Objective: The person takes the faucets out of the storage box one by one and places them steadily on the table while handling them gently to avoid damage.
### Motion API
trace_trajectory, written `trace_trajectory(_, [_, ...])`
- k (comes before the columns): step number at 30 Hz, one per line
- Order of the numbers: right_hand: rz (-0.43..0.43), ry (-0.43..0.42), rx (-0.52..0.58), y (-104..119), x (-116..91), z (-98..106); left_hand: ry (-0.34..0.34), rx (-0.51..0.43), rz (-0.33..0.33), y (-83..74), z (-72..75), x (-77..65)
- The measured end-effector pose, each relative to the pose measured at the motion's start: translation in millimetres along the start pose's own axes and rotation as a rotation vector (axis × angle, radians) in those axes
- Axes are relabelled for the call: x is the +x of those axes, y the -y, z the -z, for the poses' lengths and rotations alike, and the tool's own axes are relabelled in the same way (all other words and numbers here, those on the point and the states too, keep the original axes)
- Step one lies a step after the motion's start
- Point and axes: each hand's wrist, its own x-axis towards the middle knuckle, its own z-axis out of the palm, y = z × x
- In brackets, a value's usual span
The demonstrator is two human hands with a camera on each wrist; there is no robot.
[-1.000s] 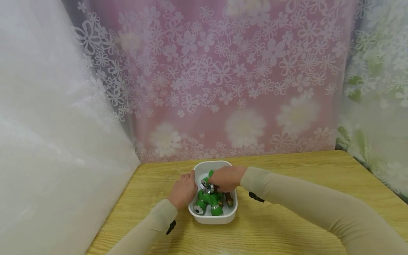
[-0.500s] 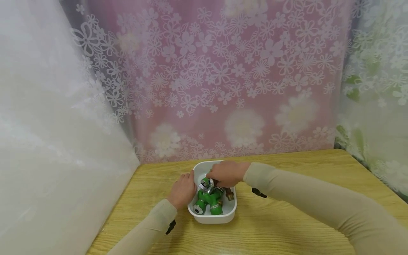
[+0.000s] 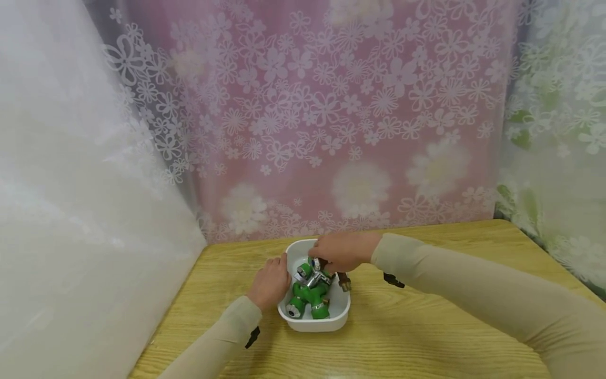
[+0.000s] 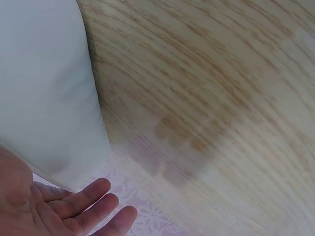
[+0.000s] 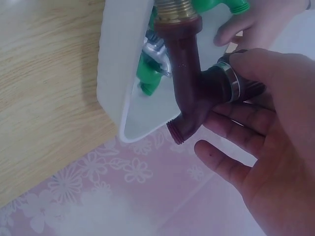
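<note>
two beige sleeves (image 3: 473, 289) came in over the worktop's (image 3: 407, 337) near edge, with one black strap (image 3: 253, 337) showing under each wrist. one white tub (image 3: 317, 326) stood left of the worktop's middle, towards its far edge. at the tub's near edge lay one green forked fitting (image 3: 314, 295), its two thick ends turned to the two near corners, with one small brass end (image 3: 326, 301) beside it. beyond it sat more green and silver parts (image 3: 312, 279), overlapping too much to be counted. one left hand (image 3: 269, 283) gripped the tub's left edge, thumb inside the wall and the other fingers outside, three of them plain in the left wrist view. one right hand (image 3: 347, 251) was clamped on one brown tap (image 5: 189, 81), thumb and fingers about its dark end; the tap, with one brass threaded end (image 5: 174, 11), was over the tub's right edge, towards the far right corner, and whether it touched the rim could not be told. past the worktop's far edge hung one pink flowered sheet (image 3: 331, 126).
</note>
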Motion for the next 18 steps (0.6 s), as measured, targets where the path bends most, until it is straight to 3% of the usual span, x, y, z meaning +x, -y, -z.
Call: trace_trajectory(18, [-0.061, 0.014, -0.003, -22.8, -39.7, -20.0, -0.011, 0.000, -0.010, 1.2, -3.2, -0.6])
